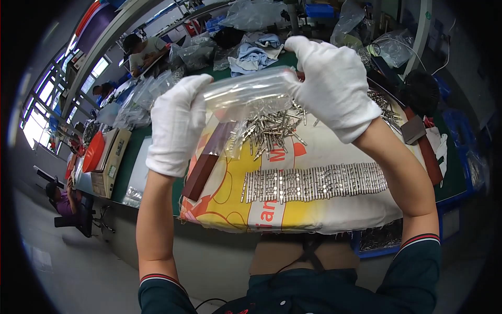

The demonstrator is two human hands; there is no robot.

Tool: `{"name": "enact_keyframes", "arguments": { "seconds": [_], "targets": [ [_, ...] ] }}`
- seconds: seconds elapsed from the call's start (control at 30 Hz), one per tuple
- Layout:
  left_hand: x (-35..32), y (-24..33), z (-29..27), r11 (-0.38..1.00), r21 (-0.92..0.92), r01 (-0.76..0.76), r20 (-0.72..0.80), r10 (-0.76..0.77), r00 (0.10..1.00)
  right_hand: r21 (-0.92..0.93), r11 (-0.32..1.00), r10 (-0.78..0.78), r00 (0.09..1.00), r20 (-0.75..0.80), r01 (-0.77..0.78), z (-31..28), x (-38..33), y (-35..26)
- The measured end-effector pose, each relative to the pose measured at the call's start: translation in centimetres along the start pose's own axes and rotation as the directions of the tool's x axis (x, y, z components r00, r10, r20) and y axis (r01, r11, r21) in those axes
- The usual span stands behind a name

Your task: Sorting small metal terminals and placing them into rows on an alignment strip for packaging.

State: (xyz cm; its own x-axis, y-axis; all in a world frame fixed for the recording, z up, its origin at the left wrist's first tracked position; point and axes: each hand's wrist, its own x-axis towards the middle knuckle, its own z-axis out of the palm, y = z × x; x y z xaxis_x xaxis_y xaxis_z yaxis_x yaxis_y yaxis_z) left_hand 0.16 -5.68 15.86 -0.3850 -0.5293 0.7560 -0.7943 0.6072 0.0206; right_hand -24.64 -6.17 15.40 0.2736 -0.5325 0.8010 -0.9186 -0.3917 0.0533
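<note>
A clear plastic bag point(246, 93) is stretched between my two hands above the work surface. My left hand point(179, 123), in a white glove, is closed on the bag's left end. The bag's right end is pinched in my right hand point(334, 86), also gloved in white and raised a little higher. Below the bag lies a loose pile of small metal pins point(274, 131), partly seen through the plastic. Closer to me, a long row of similar pins point(314, 181) lies side by side on a printed yellow and white sack point(327, 217).
Dark red bars point(201, 177) flank the sack on both sides. At left stands a scale point(112, 165) with a red tray point(94, 152) beside it. Blue cloths point(253, 56) and plastic bags lie at the back. A blue bin point(357, 246) sits below the near edge. Other people sit at left.
</note>
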Motion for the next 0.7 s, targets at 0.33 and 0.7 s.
{"name": "enact_keyframes", "arguments": {
  "seconds": [0.33,0.7],
  "targets": [
    [-1.9,-0.2,6.3,0.981,0.139,-0.139,-0.012,0.142,0.990,-0.094,0.964,-0.266,0.931,-0.251,0.250,5.2,-4.2,4.5],
    [-8.8,-0.4,8.3,0.926,0.313,0.210,0.513,-0.351,0.784,-0.023,0.996,-0.037,0.651,0.759,0.084,4.5,-8.5,8.4]
  ]
}}
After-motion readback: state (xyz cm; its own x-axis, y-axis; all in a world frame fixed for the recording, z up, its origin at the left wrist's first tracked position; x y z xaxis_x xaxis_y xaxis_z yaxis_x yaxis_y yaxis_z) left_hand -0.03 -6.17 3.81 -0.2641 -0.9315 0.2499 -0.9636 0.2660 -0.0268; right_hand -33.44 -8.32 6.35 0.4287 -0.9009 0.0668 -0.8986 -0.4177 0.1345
